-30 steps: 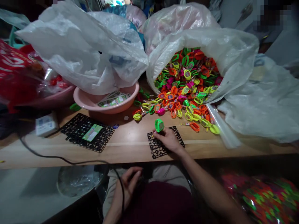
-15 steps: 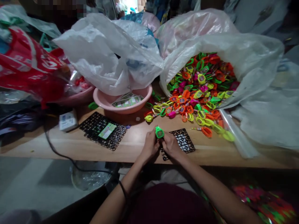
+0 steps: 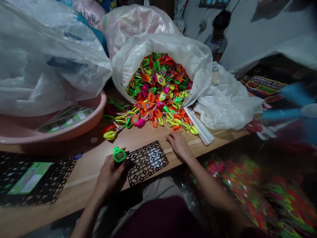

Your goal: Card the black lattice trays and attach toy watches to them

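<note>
My left hand [image 3: 110, 173] is closed on a bright green toy watch [image 3: 119, 154], its dial facing up, over the table edge side. My right hand [image 3: 178, 142] reaches over the tabletop with its fingers partly stretched out and bent downward. Just beyond its knuckles lies an orange toy watch [image 3: 177, 128]; I cannot tell whether the fingers touch it. Between my hands rests a black lattice mat [image 3: 138, 164], with a white patch showing through its holes. A heap of toy watches [image 3: 148, 105] in green, orange, yellow and pink spills from a clear plastic sack [image 3: 198, 59].
A pink basin [image 3: 99, 112] with printed cards [image 3: 70, 122] stands at left. Another black mat [image 3: 58, 185] bears a green card [image 3: 31, 177]. A clear plastic roll [image 3: 200, 127] lies right of the heap. Bagged watches [image 3: 242, 185] sit low at right. A person [image 3: 218, 43] is behind.
The view has swung right and closer. My hands have parted: the left keeps the green toy watch, while the right has moved away toward the orange watch at the heap's front.
</note>
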Demonstrator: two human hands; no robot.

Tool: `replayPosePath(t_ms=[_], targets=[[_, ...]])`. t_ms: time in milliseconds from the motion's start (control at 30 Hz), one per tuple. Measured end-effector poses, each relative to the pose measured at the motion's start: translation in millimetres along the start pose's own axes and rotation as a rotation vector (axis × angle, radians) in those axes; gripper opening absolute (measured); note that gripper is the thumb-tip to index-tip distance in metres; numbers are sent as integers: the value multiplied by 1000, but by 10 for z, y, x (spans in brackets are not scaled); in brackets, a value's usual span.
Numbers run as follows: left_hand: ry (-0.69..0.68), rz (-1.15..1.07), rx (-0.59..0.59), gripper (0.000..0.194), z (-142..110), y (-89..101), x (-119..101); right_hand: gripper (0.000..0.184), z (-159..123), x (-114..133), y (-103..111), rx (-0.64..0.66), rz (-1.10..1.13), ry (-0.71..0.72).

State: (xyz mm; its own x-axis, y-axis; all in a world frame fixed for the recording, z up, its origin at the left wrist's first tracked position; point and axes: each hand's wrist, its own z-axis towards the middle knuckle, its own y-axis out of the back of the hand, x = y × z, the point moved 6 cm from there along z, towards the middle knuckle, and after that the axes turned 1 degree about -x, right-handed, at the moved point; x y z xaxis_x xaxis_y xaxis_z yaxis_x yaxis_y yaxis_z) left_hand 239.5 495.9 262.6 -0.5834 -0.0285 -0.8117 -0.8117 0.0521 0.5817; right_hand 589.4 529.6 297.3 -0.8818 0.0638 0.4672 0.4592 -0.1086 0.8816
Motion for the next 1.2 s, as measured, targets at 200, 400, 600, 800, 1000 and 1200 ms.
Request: replayPosePath(t_ms=[200, 400, 600, 800, 1000, 1200], targets=[[-128, 54, -59, 33, -15, 22, -79, 38, -201, 78, -110, -59, 567, -27], [-163, 90, -94, 29, -10, 13, -69, 16, -106, 1135, -608, 327, 841, 151], [-223, 69, -142, 33, -40, -7, -22, 9, -73, 1543, -929, 392, 690, 306], [-263, 73, -161, 30, -51, -29, -14, 20, -259, 1584, -1042, 190, 326, 514], [-275, 85, -160, 28, -30, -21, 10, 24, -26, 1627, -977, 475, 361, 634], [-251, 91, -192, 29, -31, 26, 17, 24, 1044, 1419, -420, 32, 125, 510]])
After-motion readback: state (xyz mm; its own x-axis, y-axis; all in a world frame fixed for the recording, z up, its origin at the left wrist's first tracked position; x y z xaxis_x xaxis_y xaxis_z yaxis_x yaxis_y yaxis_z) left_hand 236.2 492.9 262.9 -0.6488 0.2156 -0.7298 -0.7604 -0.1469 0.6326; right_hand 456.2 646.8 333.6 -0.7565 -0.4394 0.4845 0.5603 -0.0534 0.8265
